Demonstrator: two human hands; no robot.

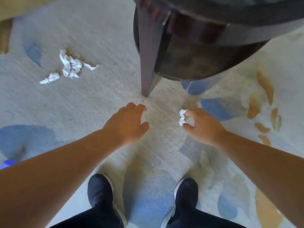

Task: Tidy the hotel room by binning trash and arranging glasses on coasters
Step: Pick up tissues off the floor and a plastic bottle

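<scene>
The person is standing over the patterned carpet [92,99] and bending toward it, both arms reaching down in front of the shoes [100,190]. The right hand [204,127] is pinching a small paper wad [182,118] between thumb and fingertips. A light pinch probably suits something this small and weightless, and it is likely holding the piece clear of the palm so it can be dropped easily. The wad is sitting at the tips of that hand, near the foot of the dark desk leg [146,66]. Its long axis is running from the person outward, with one end by the forefinger and the other by the thumb. Whether it is touching the carpet or already lifted cannot be told. The left hand [126,124] is hanging released, its fingers loosely bent around nothing, probably being kept free for the next piece. Well off to the left, a large crumpled paper [70,66] is lying sprawled on the carpet, stretching mostly sideways, with a thin tail pointing right toward the desk leg. Just beside it, a small scrap [50,78] is slanting from near-left to far-right. Both are lying where they seem to have been discarded. No bin, glasses or coasters are showing here.
</scene>
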